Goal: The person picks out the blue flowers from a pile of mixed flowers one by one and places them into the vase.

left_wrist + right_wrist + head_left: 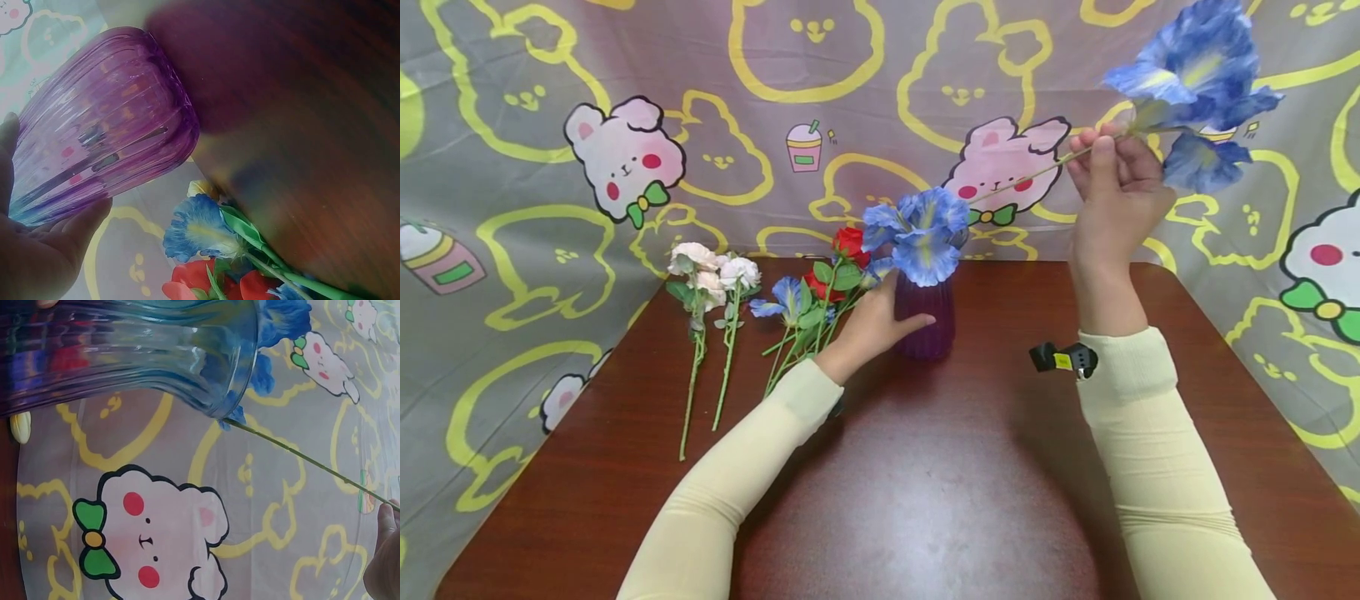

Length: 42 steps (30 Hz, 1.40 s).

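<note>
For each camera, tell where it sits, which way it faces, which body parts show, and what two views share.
Head: on the head, facing forward and down at the table; left hand, right hand and both sleeves show.
Left wrist: on that wrist, facing the purple vase; left hand partly shows.
Right wrist: on that wrist, facing vase and flower stem; right hand partly shows, plus one fingertip.
Both wrist views share the vase.

Head fwd-dn; wrist cams nr; vase (936, 336) shared
</note>
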### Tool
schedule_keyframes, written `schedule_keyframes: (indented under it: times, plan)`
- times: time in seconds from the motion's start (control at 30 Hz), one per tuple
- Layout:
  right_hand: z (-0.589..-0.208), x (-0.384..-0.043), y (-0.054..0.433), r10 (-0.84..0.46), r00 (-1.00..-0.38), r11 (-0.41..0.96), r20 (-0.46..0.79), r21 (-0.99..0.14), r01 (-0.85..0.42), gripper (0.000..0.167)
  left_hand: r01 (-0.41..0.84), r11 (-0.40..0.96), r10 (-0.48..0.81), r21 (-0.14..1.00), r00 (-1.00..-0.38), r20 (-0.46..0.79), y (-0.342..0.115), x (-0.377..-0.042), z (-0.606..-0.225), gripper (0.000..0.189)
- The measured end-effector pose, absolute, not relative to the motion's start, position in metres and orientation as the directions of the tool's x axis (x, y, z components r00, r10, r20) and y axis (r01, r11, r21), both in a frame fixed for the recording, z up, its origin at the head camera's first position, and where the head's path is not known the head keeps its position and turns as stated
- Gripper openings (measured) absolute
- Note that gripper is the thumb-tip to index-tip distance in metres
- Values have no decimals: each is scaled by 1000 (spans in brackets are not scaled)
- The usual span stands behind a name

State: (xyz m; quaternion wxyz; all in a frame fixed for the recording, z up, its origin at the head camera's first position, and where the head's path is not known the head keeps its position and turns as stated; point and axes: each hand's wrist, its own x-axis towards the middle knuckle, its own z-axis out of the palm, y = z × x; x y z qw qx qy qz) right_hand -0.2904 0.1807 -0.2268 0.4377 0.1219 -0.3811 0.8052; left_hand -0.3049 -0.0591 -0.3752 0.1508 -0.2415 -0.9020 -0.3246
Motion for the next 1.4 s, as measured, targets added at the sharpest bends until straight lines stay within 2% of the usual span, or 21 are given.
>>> schedule_keyframes:
  times: [0.3,0.57,0.87,1.03,1.4]
  plan:
    - [-222,-283,175,584,-649,-399,487,-524,-752,7,540,671,342,508,-833,434,-60,-305,-376,100]
    - [-231,-290,170,500,-719,-413,483,-596,-688,11,532,685,336,498,-837,431,-60,-304,-376,98]
    - [-243,-297,162,407,-779,-325,478,-721,-612,20,539,677,339,501,-832,438,-61,-305,-375,97]
    - [-249,-300,158,369,-817,-282,443,-784,-552,16,524,687,334,504,-843,420,-60,-305,-376,97]
    - [-260,-311,145,307,-844,-228,440,-827,-514,16,535,680,338,501,-835,434,-60,-306,-377,96]
